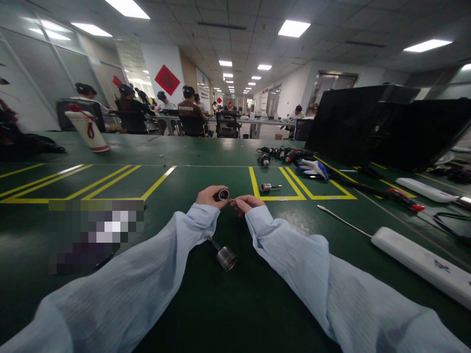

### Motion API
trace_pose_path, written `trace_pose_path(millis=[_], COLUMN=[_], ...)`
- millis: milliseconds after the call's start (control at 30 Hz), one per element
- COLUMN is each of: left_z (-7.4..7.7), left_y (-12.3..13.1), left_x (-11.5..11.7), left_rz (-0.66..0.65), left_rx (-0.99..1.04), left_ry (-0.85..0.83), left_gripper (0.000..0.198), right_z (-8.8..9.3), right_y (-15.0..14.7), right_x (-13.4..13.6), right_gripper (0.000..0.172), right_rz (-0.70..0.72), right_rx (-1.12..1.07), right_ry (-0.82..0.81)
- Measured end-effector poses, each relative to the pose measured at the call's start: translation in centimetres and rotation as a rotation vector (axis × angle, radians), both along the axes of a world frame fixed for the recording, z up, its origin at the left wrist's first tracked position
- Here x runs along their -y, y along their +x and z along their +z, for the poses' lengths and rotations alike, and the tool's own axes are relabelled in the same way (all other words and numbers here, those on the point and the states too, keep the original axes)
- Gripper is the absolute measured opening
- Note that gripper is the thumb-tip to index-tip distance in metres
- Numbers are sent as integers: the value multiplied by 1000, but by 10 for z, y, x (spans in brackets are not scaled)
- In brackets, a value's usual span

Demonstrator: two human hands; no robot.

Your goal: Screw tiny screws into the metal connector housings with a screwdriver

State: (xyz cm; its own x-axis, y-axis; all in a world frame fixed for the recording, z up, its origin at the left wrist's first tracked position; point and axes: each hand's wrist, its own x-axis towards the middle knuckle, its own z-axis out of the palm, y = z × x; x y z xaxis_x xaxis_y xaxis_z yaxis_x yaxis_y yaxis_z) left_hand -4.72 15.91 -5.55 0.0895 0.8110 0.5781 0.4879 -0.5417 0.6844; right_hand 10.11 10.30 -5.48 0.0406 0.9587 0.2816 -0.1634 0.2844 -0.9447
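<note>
tape in yellow stripes (110, 179) crosses the dark green table top (221, 304), marking off lanes and boxes. at the far left of the table a white tapered paper cup with red print (88, 130) stands tilted, and nearer the camera a blurred patch covers something that cannot be made out.

two forearms in pale blue sleeves reach in from the lower edge and meet at the middle of the table. the left hand (209, 196) is closed around a small dark hollow metal cylinder (223, 194), held just above the table with its open end turned towards the camera. the right hand (247, 202) is just beside it, thumb and forefinger pinched together at the cylinder's side; whether something thin sits between them is too small to tell.

between the two forearms, nearer the camera, a silver metal socket with a short shaft (225, 257) lies on its side on the table. past the right hand, a second small silver socket piece (268, 187) lies inside a yellow tape box. behind it sits a heap of dark tool parts (279, 153) beside a blue and white glove (313, 168). further right stand large black panels (353, 122), a red-handled screwdriver (403, 198) lies on the table, and a long white power strip (423, 262) lies at a slant near the right edge.
</note>
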Motion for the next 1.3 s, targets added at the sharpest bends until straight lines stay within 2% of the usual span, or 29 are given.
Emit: trace_pose_path(millis=[200, 333, 700, 867, 1033, 1300], left_z=[0, -2, -4, -5, -6, -6], left_y=[3, 4, 1, 2, 2, -1], left_x=[3, 3, -2, -1, -2, -3], left_rz=[-110, -132, -66, -156, -176, -94], left_rx=[189, 259, 107, 196, 260, 98], left_ry=[-108, -146, -51, -95, -127, -14], left_gripper=[45, 47, 45, 45, 46, 42], right_z=[0, 0, 0, 0, 0, -2], right_y=[0, -1, -1, -2, -2, -1], right_x=[0, 0, 0, 0, 0, 0], right_gripper=[18, 18, 17, 18, 18, 20], right_rz=[19, 4, -10, -13, -13, -46], right_rx=[-37, -45, -11, -26, -34, -2], right_ry=[1, 15, -9, -11, 3, 20])
